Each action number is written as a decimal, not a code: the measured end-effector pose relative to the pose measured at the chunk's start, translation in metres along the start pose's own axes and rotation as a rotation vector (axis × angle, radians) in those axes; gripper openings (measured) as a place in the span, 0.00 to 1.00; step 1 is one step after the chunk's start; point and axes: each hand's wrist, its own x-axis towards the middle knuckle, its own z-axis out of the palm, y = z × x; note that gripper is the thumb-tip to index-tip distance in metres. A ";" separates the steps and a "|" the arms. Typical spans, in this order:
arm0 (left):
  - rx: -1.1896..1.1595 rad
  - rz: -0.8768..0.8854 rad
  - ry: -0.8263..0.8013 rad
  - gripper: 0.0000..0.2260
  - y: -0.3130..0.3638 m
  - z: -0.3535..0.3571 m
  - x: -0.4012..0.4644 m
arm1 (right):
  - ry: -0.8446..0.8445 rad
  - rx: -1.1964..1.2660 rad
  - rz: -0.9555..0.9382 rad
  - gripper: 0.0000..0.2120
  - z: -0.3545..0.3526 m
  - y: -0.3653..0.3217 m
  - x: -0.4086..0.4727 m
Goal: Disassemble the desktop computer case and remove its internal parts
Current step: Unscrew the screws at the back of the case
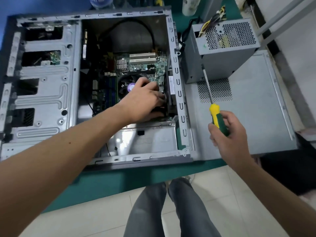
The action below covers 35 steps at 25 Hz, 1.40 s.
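The open grey computer case [44,100] lies on its side on a green table. Its motherboard [145,65] and the black CPU fan [126,84] are exposed. My left hand [145,100] reaches inside, over the fan's right side, with fingers curled around a black part by the rear wall; the part itself is mostly hidden. To the right of the case, my right hand [229,135] grips a screwdriver [216,113] by its yellow and green handle, shaft pointing up and away over the side panel.
The removed power supply [220,53] with its cable bundle stands on the detached side panel [253,117], right of the case. The green table edge [119,178] runs just in front of my legs. A bottle [100,2] stands behind the case.
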 end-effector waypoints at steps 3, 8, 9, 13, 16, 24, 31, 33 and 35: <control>-0.049 -0.009 0.119 0.12 0.001 0.005 -0.001 | -0.015 -0.164 -0.149 0.14 -0.008 0.020 -0.004; -0.089 -0.037 0.164 0.13 0.000 0.011 0.001 | -0.057 -0.174 -0.275 0.20 -0.022 0.032 0.037; -0.083 -0.057 0.141 0.16 0.000 0.011 0.003 | -0.060 -0.103 -0.273 0.20 -0.026 0.032 0.047; -0.092 -0.117 0.094 0.28 -0.001 0.008 0.010 | -0.162 0.198 -0.121 0.13 -0.038 0.040 0.073; -0.206 -0.096 0.059 0.14 0.000 -0.001 0.016 | -0.259 0.315 0.020 0.15 -0.040 0.052 0.083; -0.298 0.026 0.207 0.15 0.013 -0.007 0.016 | -0.226 0.376 0.125 0.18 -0.039 0.057 0.092; -0.251 0.027 0.231 0.07 0.008 0.001 0.017 | -0.245 0.344 0.149 0.17 -0.046 0.056 0.101; -0.232 0.015 0.237 0.13 0.007 0.002 0.017 | -0.244 0.333 0.154 0.17 -0.047 0.055 0.103; -0.215 0.015 0.234 0.13 0.006 0.001 0.018 | -0.242 0.327 0.159 0.18 -0.047 0.056 0.105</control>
